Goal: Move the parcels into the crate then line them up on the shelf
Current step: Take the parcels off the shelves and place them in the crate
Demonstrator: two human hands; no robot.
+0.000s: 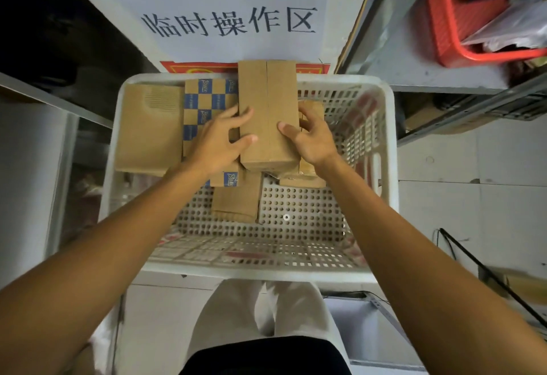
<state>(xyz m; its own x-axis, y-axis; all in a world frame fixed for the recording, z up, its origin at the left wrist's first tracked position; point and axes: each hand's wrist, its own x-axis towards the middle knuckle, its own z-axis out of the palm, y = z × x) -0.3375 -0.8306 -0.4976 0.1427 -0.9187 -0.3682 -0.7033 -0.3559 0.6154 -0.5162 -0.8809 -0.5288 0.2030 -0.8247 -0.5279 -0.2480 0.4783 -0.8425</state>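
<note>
Together, left hand (pixel 219 141), right hand (pixel 310 138) clasping parcel (pixel 268 93), overlapping crate (pixel 325 78) rim

Crate (pixel 381 126): centre of the scene, parcels in its far half.
Top box (pixel 268 114): on the pile, its far end over the far rim.
Second box (pixel 207 102): just left of it and lower.
Flat parcel (pixel 148 129): left end of the crate.
Basket (pixel 444 19): on the shelf (pixel 414 78), far right.

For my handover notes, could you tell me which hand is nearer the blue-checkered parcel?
Left. The left hand sits right over the blue-checkered parcel; the right hand holds the far side of the plain cardboard box between them.
</note>
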